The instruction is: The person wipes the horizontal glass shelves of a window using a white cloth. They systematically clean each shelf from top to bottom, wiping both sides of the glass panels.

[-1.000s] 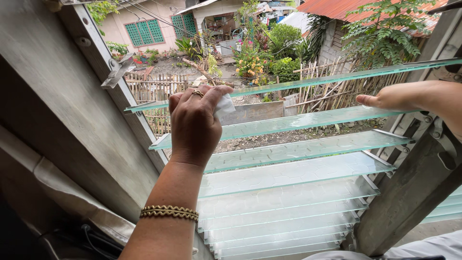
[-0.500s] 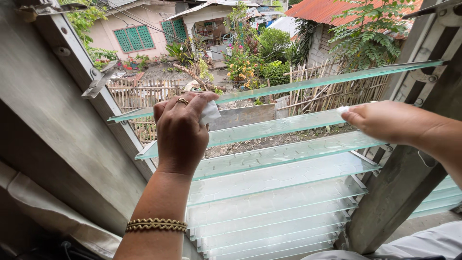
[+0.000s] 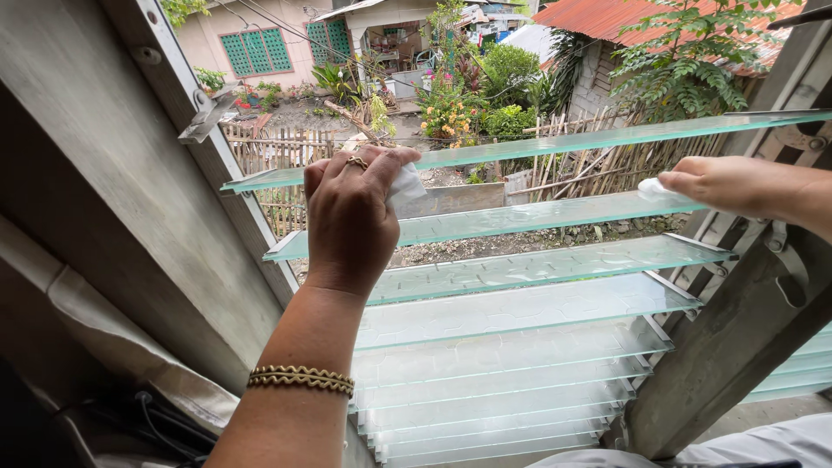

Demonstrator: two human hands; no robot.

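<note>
Two hands well apart, left hand (image 3: 351, 221) and right hand (image 3: 724, 185) each clamped on white cloth (image 3: 406, 184) against glass slats (image 3: 520, 217).

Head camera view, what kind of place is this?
Likely a house window in a village yard: glass louvre slats open onto a bamboo fence and neighbouring houses. Each hand, left hand, right hand, holds white tissue.

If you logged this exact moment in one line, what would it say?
left hand: grips white cloth at top glass slat | right hand: presses white wad on second slat | louvre slats open
</note>
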